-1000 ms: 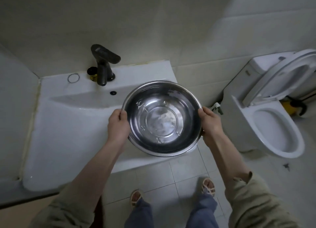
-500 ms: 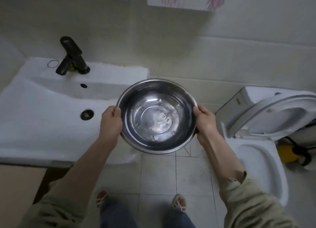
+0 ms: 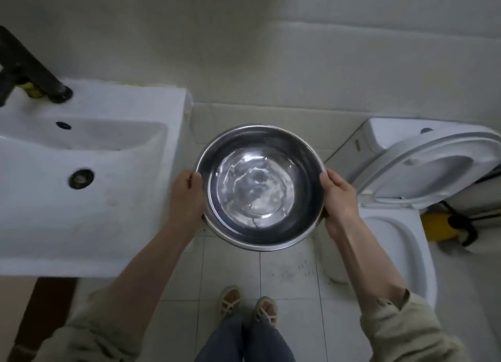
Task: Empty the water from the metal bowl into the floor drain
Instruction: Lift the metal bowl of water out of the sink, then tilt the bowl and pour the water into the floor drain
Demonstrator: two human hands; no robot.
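A round metal bowl [image 3: 259, 188] with shallow rippling water in its bottom is held level above the tiled floor, between the sink and the toilet. My left hand [image 3: 187, 199] grips its left rim and my right hand [image 3: 339, 199] grips its right rim. No floor drain shows in this view; the floor right under the bowl is hidden by it.
A white sink [image 3: 81, 215] with a black faucet [image 3: 29, 74] fills the left. A white toilet [image 3: 401, 242] with its lid [image 3: 433, 169] raised stands at the right, a yellow object [image 3: 439, 226] behind it. Pale floor tiles [image 3: 287, 280] and my sandalled feet [image 3: 249, 304] lie below.
The bowl, held in both hands, has moved right from over the sink's edge to over the floor between sink and toilet. The view has turned right with it.
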